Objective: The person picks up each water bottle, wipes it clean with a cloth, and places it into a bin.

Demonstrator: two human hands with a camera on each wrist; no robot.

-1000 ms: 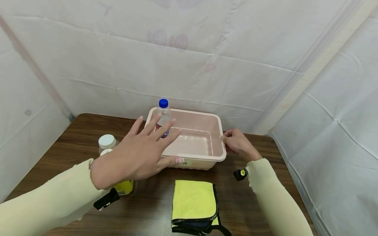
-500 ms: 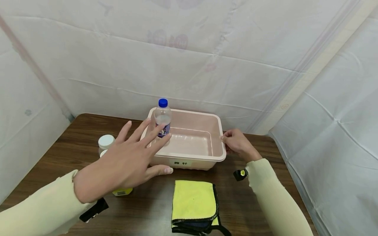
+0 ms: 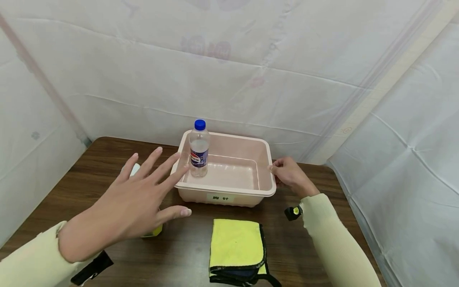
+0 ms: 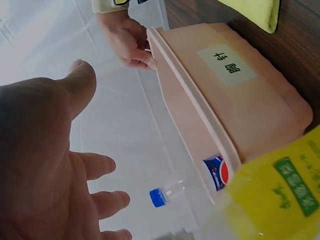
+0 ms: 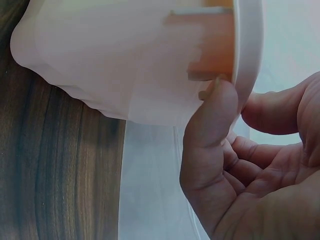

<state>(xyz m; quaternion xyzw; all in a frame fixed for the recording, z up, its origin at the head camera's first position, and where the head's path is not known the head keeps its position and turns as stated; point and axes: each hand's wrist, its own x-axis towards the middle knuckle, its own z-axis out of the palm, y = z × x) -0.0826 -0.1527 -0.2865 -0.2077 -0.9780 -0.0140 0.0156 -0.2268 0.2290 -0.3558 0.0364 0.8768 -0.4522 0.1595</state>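
A pale pink plastic basin [image 3: 229,187] with a paper label stands at the back of the table. Inside its left end a clear bottle [image 3: 199,157] with a blue cap stands upright. My right hand [image 3: 288,173] pinches the basin's right rim between thumb and index finger, as the right wrist view also shows at the rim [image 5: 248,45]. My left hand [image 3: 132,203] hovers with fingers spread left of the basin, holding nothing. Beneath it, mostly hidden, is a container with a yellow label [image 4: 285,185]; a bit of its white top [image 3: 134,169] shows between the fingers.
A folded yellow cloth [image 3: 236,245] with black edging lies in front of the basin on the dark wood table [image 3: 186,255]. White sheeting [image 3: 229,79] hangs behind the table and along both sides.
My left hand has moved left and toward me, away from the bottle, uncovering the bottle and the basin's label. The right hand keeps its hold on the rim.
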